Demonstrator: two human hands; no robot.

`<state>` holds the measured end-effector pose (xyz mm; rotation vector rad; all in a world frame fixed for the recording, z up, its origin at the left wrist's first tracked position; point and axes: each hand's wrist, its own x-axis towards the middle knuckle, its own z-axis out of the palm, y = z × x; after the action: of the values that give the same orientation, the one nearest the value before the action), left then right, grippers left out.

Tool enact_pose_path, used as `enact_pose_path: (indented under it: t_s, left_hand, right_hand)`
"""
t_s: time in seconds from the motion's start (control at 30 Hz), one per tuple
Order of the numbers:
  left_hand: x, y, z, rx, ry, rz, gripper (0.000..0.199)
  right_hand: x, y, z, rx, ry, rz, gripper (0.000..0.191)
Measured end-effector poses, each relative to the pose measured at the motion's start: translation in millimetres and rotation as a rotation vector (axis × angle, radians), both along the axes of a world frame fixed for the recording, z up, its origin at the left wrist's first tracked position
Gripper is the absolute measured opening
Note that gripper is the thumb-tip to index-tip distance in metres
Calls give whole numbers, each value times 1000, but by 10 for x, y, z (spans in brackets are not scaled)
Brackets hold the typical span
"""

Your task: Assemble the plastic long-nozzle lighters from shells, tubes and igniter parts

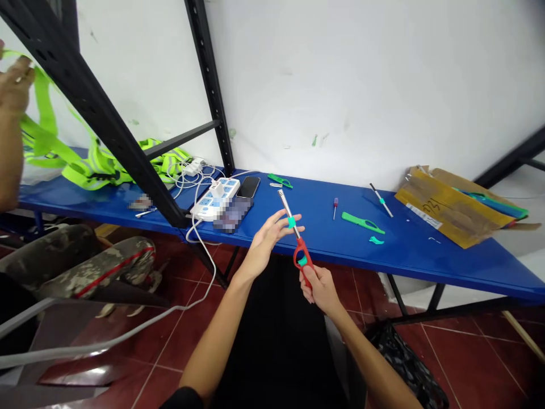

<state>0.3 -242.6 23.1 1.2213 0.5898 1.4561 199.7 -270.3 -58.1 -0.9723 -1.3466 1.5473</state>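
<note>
My right hand (319, 287) is closed round the red handle of a long-necked lighter (302, 246), which tilts up and to the left. A teal trigger piece shows inside its ring-shaped guard. My left hand (269, 236) is at the metal barrel, with fingers stretched out and apart passing behind it. A small teal piece (292, 222) sits on the barrel beside those fingers. On the blue table (310, 241) ahead lie a green handle shell (361, 222), a small teal part (376, 240), a screwdriver (335, 205) and a metal rod with a teal piece (382, 201).
A cardboard box (451, 207) stands at the right. Left of my hands are a power strip (217, 199), cables, a phone (248, 187) and another green shell (281, 180). Beyond a black rack post (114, 125), another person's hand (17, 85) lifts yellow-green reflective straps (42, 136).
</note>
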Motion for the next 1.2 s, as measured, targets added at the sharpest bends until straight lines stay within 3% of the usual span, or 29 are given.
enact_pose_path:
  t_s: [0.2,0.33,0.5,0.67,0.83,1.03,1.1,1.2]
  left_hand:
    - [186,315,27,-140,167,156,36]
    - [372,419,-74,-206,100,193,36]
    - [446,501,-109,-230,103,263,39]
    - [356,565,-80,-216,134,236,40]
    - [280,564,-71,-213,102,218,38]
    - [425,533,-355,-366,102,69,55]
    - [478,577,-436,-399,36,49,60]
    - [505,717,-415,-408,-128,64,56]
  right_hand:
    - [-14,236,80,8,-119,-46,65]
    - [-62,388,153,81,-177,-111,58]
    - [-124,503,118,173,-279,-185,50]
    - [-176,599,151,203,-317,-185,48]
    - [-264,583,196,110,-216,-101,48]
    - [-227,635,291,158,-218,-137,40]
    - [-181,659,340,175,-231,-53,50]
    - [-10,637,373,204,-260,81,50]
